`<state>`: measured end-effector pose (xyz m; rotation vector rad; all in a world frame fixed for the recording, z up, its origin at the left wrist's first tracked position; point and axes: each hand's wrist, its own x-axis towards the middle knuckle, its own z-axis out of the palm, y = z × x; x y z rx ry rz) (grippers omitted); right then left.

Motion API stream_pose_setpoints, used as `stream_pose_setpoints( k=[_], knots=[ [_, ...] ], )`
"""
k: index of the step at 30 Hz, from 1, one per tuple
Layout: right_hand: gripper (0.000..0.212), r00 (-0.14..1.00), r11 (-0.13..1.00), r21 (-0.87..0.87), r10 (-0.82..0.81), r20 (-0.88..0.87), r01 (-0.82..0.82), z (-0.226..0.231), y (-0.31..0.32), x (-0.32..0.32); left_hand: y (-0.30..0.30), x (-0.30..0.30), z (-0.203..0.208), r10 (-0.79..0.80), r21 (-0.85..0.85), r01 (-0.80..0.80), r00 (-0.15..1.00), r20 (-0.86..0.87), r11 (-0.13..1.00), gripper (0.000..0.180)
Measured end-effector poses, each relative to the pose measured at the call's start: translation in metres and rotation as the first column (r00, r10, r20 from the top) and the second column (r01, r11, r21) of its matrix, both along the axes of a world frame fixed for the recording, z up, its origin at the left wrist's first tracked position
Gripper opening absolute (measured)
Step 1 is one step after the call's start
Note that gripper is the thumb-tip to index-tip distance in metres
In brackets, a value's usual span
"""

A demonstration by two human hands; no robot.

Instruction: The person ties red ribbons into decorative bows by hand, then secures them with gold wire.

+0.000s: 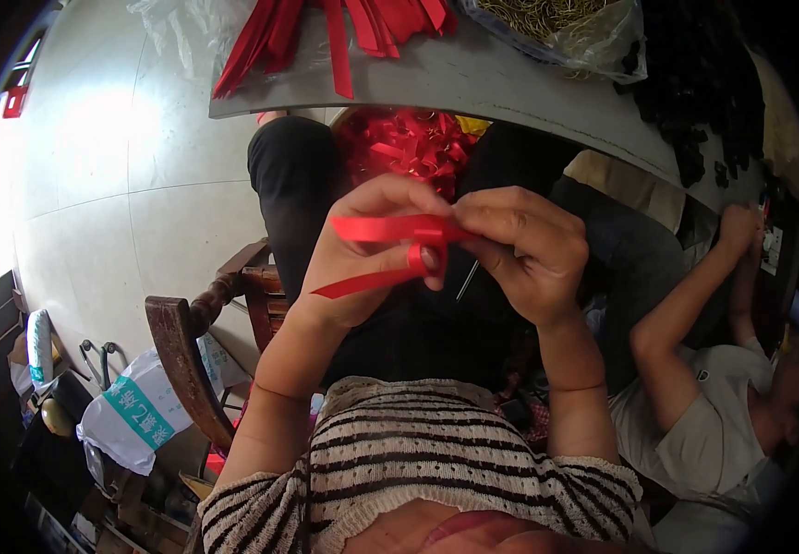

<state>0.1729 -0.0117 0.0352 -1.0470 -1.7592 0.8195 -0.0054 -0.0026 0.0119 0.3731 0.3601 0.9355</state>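
Observation:
A red ribbon (381, 229) is folded and looped between my two hands, above my lap. My left hand (342, 260) is closed on it from the left, with one turn of the ribbon round a fingertip and a loose tail hanging out to the left. At the ribbon's right end, my right hand (543, 263) pinches with thumb and fingers. A thin metal rod (466, 282) sticks out below the right hand's fingers; its upper part is hidden. Beyond the hands, under the table edge, lies a heap of red ribbon bows (409, 148).
On the grey table (510, 88) lie cut red ribbon strips (275, 37), a plastic bag of gold-coloured wire pieces (547, 18) and black strips (695, 83). A co-worker (714, 397) sits at the right. A wooden chair (170, 342) and a white-and-teal sack (132, 415) are at the left.

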Motion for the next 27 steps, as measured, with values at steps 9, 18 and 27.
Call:
stream_pose_setpoints(
  k=[9,18,27],
  knots=[
    [0.012,0.983,0.999,-0.006,0.047,0.177,-0.047,0.013,-0.001,0.006,0.005,-0.010,0.003,0.073,0.285,0.033,0.932,-0.355,0.958,0.017],
    [0.011,0.920,0.961,-0.161,0.263,0.289,-0.224,0.028,0.009,0.021,0.011,-0.013,0.009,0.260,0.632,0.294,0.729,-0.633,0.717,0.014],
    [0.018,0.601,0.892,0.382,-0.447,0.662,0.243,-0.009,0.151,0.069,0.004,-0.011,0.009,0.244,0.593,0.270,0.726,-0.643,0.759,0.010]
  ],
)
